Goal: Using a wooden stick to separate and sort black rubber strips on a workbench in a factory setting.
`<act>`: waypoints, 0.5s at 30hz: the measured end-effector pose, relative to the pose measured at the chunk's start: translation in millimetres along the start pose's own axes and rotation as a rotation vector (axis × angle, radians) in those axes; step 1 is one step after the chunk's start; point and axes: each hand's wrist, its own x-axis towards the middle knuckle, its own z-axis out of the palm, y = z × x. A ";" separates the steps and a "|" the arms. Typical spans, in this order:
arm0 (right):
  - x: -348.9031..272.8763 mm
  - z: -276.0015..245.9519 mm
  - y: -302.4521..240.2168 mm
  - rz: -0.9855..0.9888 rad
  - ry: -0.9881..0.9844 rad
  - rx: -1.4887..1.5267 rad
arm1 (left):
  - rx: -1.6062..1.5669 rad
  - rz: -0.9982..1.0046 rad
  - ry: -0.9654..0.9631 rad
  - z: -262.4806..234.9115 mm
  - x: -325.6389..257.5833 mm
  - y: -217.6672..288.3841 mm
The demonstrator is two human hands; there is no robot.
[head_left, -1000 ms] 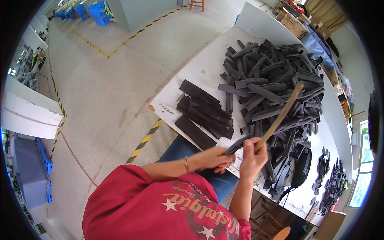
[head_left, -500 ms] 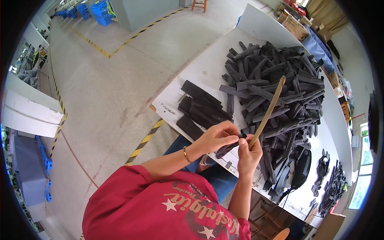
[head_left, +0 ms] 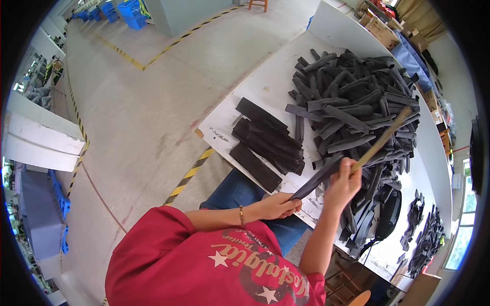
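Observation:
My left hand is closed on the near end of a dark grey fabric tube, close to the table's front edge. The tube slants up and right to my right hand. My right hand is closed around a long tan wooden stick, which points up and right over a big heap of dark fabric tubes. Whether part of the stick lies inside the tube is hidden by my fingers. Left of the heap, several flat black fabric pieces lie in a loose stack.
The white table has a raised panel along its far side. A black oblong object with a cable lies right of the heap, and more dark scraps lie further right. A wooden stool stands below.
My right hand has moved right and up with the stick. My left hand has come down and closer to me, and the tube is now stretched out between the hands.

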 end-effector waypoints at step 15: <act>32.3 -122.4 25.9 -0.129 0.076 -0.438 | 1.672 0.563 0.199 -104.4 -18.5 10.5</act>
